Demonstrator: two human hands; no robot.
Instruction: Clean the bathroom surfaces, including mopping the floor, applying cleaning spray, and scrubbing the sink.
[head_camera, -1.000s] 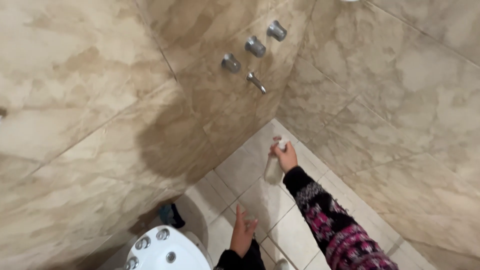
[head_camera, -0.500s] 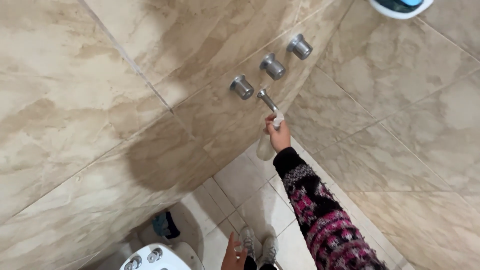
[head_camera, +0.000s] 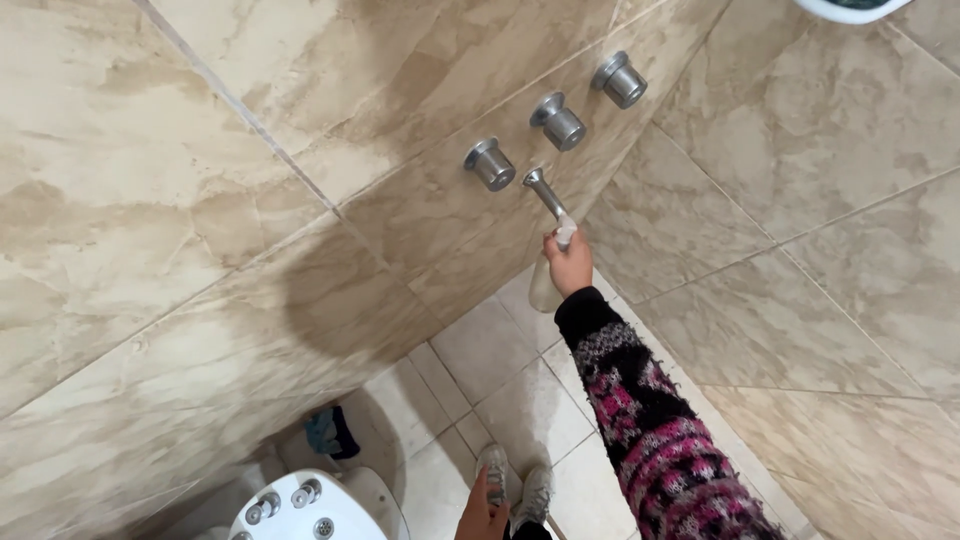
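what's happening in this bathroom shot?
A person stands in a tiled corner. Their right hand holds a pale bottle with its neck up at the metal spout, below three wall knobs. The left hand hangs low and empty, near a white bidet. No water stream is visible.

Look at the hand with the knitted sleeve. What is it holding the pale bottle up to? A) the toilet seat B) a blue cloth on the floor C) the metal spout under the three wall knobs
C: the right hand lifts the pale bottle against the metal spout below the three knobs.
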